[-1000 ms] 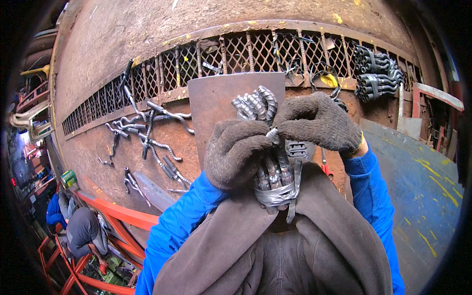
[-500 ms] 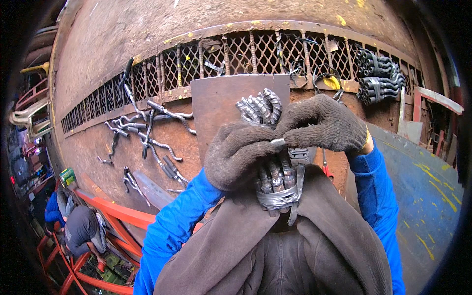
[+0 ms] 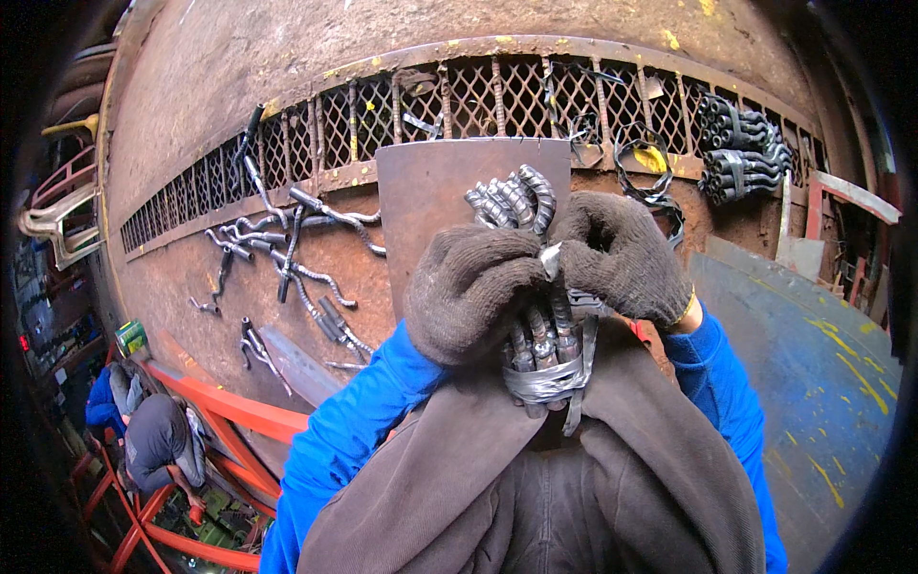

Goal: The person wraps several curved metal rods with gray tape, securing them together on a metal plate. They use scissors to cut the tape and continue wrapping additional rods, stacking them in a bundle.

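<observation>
A bundle of bent ribbed steel bars (image 3: 540, 356) stands at my lap, its curled upper ends (image 3: 513, 201) showing beyond my gloves. Silver-grey tape (image 3: 547, 381) is wound round its lower part, one end hanging loose. My left hand (image 3: 475, 289), in a dark knit glove, is closed at the bundle's middle, pinching a small pale strip of tape (image 3: 551, 259). My right hand (image 3: 626, 256), gloved alike, has thumb and fingers curled together at the same strip. The gloves hide the middle of the bars.
Loose bent bars (image 3: 296, 239) lie scattered at left on the rusty floor. A metal grating (image 3: 469, 96) crosses behind a brown plate (image 3: 411, 182). Taped bar bundles (image 3: 741, 153) sit at far right, near a blue sheet (image 3: 803, 383). A person (image 3: 163, 445) bends beyond an orange frame (image 3: 229, 407).
Both hands have shifted slightly, the right one turning and its fingers curling in more. The pale strip between them now points upward instead of lying flat.
</observation>
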The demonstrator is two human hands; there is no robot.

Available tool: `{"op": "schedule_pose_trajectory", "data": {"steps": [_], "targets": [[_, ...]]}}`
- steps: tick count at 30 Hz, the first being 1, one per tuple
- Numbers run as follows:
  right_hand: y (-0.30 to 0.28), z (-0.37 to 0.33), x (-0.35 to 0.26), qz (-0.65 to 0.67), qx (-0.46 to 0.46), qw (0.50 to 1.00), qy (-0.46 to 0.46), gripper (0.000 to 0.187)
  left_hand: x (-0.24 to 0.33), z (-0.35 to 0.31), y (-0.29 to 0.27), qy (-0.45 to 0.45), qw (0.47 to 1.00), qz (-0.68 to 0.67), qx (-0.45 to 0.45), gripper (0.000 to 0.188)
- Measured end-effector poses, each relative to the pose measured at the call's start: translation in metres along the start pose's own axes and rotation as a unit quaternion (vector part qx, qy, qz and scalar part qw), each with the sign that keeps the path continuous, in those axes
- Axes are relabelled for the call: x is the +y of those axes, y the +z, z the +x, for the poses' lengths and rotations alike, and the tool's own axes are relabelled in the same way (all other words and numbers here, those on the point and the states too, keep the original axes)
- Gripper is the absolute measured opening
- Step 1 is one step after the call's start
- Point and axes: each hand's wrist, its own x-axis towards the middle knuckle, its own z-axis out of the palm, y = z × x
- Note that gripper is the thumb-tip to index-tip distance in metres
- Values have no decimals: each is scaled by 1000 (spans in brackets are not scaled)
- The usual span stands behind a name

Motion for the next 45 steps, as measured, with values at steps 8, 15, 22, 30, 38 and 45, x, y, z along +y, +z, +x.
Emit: {"op": "schedule_pose_trajectory", "data": {"steps": [8,15,22,30,38,45], "targets": [[0,-6,-11,-108,96,989,-31,21,5,-3,-3,-12,1000,5,-18,39],[-4,-5,-17,-79,11,996,-24,23,17,-25,-8,-123,991,30,49,36],[-1,1,-14,0,-29,999,35,23,37,7,-10,-121,992,39,-12,28],[-7,2,-15,-9,-51,997,50,33,49,10,1,-203,978,48,27,33],[-11,9,-19,-72,-87,993,44,21,36,15,-5,-84,995,59,8,36],[-13,8,-9,-124,-101,984,-81,12,22,11,-22,-74,987,11,-142,33]]}}
